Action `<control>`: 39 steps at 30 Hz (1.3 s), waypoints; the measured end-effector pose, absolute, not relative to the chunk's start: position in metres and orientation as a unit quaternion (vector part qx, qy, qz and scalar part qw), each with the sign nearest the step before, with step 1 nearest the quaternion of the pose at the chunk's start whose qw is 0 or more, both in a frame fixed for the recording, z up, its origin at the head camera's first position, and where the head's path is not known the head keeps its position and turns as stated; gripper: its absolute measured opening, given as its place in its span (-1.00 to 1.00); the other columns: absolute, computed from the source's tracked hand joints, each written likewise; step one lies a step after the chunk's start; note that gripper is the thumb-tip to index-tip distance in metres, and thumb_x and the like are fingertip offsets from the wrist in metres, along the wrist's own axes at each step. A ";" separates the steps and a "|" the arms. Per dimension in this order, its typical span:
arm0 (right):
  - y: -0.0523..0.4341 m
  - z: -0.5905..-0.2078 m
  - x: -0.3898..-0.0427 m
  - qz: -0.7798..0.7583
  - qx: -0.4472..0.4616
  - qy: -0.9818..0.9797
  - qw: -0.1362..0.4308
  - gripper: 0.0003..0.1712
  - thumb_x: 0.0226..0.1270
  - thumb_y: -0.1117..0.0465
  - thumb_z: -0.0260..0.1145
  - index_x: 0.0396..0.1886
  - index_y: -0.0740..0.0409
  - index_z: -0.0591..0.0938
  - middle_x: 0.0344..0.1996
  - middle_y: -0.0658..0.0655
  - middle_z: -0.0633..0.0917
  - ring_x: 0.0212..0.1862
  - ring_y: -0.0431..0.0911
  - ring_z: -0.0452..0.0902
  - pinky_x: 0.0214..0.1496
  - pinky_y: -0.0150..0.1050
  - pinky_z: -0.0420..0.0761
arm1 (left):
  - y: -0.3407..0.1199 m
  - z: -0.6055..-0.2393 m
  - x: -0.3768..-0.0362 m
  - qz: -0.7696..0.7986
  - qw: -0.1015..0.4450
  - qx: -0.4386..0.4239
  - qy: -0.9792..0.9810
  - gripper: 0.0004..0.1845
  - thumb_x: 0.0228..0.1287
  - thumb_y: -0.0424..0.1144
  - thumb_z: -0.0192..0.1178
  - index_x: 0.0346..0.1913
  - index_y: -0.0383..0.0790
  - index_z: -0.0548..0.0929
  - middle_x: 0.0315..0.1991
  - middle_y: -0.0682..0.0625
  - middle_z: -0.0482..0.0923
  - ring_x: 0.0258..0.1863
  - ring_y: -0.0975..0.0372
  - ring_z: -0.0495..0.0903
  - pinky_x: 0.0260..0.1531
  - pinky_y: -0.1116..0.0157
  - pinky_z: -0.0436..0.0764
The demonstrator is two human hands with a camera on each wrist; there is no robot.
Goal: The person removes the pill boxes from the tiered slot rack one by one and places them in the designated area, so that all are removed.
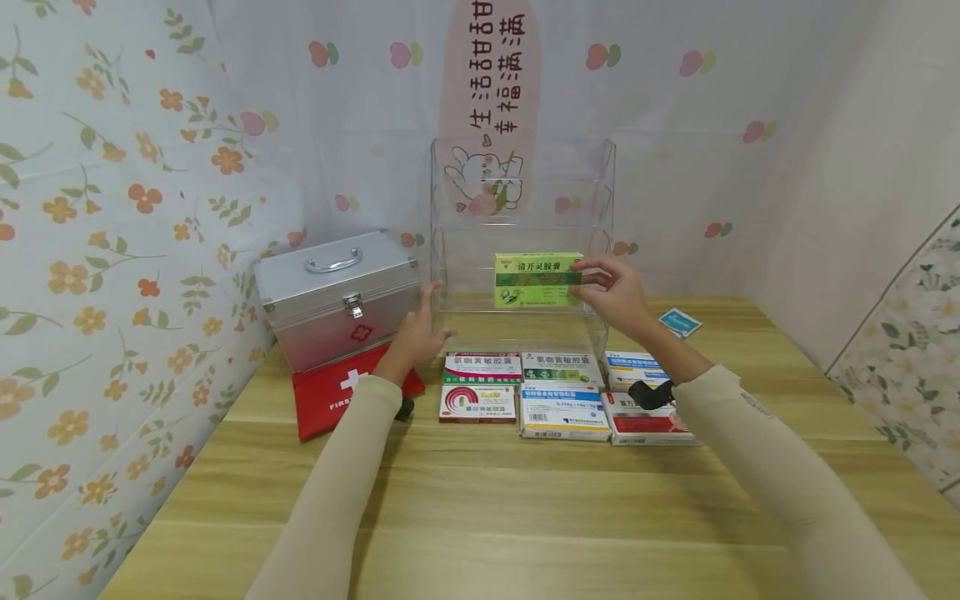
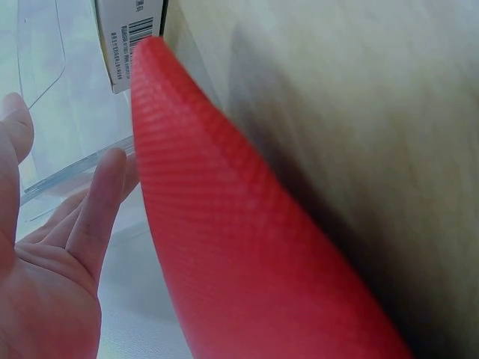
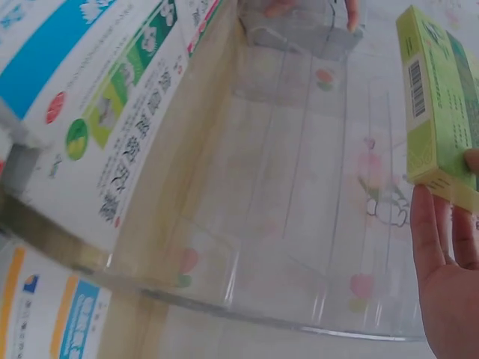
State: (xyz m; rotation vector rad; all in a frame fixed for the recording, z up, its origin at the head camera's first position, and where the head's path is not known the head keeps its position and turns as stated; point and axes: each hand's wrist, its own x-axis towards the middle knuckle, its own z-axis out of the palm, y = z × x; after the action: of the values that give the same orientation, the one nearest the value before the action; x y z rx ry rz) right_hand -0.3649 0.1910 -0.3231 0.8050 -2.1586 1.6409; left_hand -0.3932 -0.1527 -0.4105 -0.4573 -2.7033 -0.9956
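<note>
right hand (image 1: 617,293): fingers pinch the right end of the green medicine box (image 1: 537,279), held upright before the clear acrylic rack (image 1: 522,190) | left hand (image 1: 420,333): fingers straight and spread, touching the rack's left wall, red pouch (image 1: 333,395) beneath the wrist

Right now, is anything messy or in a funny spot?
Mostly tidy. One small blue packet lies alone and crooked near the table's right edge, away from the medicine boxes lined up in neat rows.
</note>
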 end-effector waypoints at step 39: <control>0.345 -0.368 -0.309 0.590 0.167 -0.778 0.136 -0.62 0.30 0.46 0.33 0.12 0.33 0.60 0.05 -0.15 0.59 -0.07 -0.36 0.64 -0.21 -0.45 0.64 | -0.151 -0.408 -0.392 -0.340 0.106 -0.146 -0.923 0.00 0.30 -0.17 0.34 0.53 0.18 -0.20 -0.56 -0.19 0.41 -0.55 -0.01 0.46 -0.32 0.00 0.56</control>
State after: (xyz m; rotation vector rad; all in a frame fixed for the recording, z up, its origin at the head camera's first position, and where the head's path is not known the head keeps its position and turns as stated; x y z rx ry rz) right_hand -0.3091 0.3450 -0.3680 0.4835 -2.2518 1.7089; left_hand -0.3916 -0.1515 -0.4084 -0.4308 -2.7196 -1.0005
